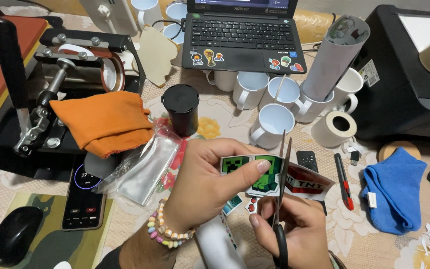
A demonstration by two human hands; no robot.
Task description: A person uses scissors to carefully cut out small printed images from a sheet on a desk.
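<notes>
My left hand (202, 187), with a bead bracelet on the wrist, pinches a printed paper strip (255, 174) showing green pixel figures and red blocks. My right hand (294, 229) grips a pair of scissors (280, 199), blades pointing up and cutting into the strip beside a green figure. Both hands are low in the middle of the head view, over a flowered tablecloth. Small cut-out stickers (251, 205) lie under the hands.
A mug heat press (51, 89) with an orange cloth (103, 119) stands left. Behind are a laptop (240, 35), several white mugs (269, 122), a black mug (180, 107), a paper roll (337, 55), tape (333, 128). A phone (83, 197), mouse (13, 234), blue cloth (394, 192), red cutter (343, 180) lie nearby.
</notes>
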